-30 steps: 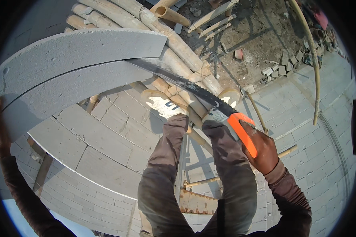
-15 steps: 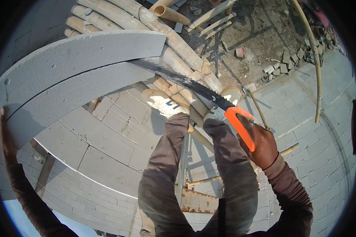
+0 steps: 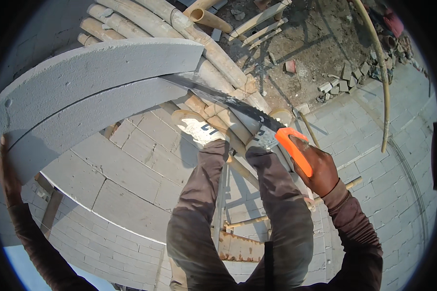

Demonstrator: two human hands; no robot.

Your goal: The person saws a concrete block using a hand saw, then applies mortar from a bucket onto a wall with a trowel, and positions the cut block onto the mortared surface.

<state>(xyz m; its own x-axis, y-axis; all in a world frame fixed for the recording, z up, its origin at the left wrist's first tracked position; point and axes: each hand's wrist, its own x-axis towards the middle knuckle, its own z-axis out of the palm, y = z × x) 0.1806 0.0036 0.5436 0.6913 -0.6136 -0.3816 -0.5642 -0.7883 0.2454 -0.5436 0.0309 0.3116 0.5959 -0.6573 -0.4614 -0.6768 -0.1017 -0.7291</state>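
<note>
A long pale-grey aerated concrete block [image 3: 107, 63] lies across the left side, with a narrow dark slit along its length. The black toothed blade of a hand saw [image 3: 228, 99] sits in the slit at the block's right end, its tip hidden inside. My right hand [image 3: 320, 169] is closed around the saw's orange handle [image 3: 296, 150]. At the block's far left end, my left hand [image 3: 9, 172] rests flat against the end face, fingers stretched upward along it. Whether the slit cuts fully through cannot be seen.
Bamboo poles [image 3: 213, 48] lie beneath and beyond the block, with my shoes [image 3: 204, 130] on or beside them. A grey block wall [image 3: 126, 160] stands below. Broken block pieces [image 3: 342, 82] and a reddish cup-like object [image 3: 290, 66] lie on the dirt. A bent pole [image 3: 381, 63] rises at right.
The saw handle and my right hand have shifted slightly up, and the blade's angle is a little flatter. My left hand stays at the block's end. The whole view has moved slightly.
</note>
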